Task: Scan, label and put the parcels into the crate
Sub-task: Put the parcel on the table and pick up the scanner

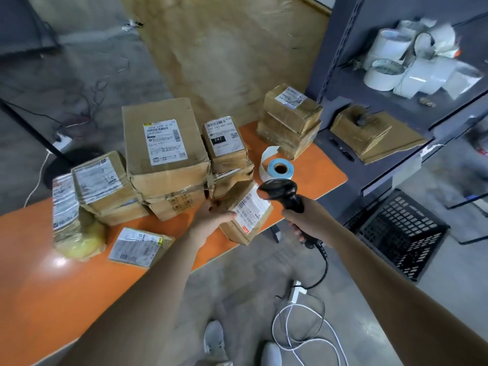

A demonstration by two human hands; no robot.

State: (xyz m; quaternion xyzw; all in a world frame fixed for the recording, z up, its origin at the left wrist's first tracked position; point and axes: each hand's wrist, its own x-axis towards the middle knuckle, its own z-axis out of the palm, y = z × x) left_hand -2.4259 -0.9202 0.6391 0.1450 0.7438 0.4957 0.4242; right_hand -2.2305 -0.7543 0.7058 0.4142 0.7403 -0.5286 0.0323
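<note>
The left hand [211, 215] grips a small brown cardboard parcel with a white printed label [247, 215], fingers curled round its near edge, holding it tilted at the edge of the orange desk [66, 281]. The right hand [303, 220] wraps its fingers round a black handheld barcode scanner [284, 195] — its head sits just over the label. A black plastic lattice crate [398, 233] stands on the floor to the right, under the grey shelving [343, 75].
</note>
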